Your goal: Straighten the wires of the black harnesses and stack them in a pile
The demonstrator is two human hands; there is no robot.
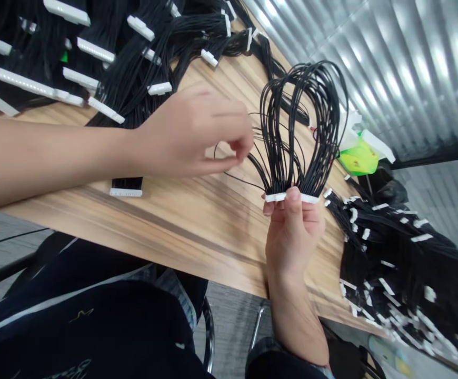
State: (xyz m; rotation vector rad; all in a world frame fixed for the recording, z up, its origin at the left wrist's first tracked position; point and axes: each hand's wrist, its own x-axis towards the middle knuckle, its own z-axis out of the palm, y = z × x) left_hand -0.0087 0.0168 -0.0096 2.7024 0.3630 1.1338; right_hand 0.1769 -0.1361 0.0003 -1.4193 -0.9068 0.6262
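Observation:
My right hand (294,231) grips a wire harness (292,131) by its white connector (274,198), thumb in front and fingers behind. The harness's many thin black wires rise from the connector and bend over in loops. To the left of it, my left hand (201,131) is closed in a pinch, thumb against fingertips and slightly blurred. A single thin black wire (245,180) runs from the connector to this hand and curves by its thumb; the exact pinch point is hard to make out.
Black harnesses with white connectors (95,50) are piled at the upper left of the wooden table (197,226). Another heap (402,258) lies at the right. A green-yellow packet (359,158) sits near the corrugated metal wall (390,63). One connector (126,192) lies beneath my left forearm.

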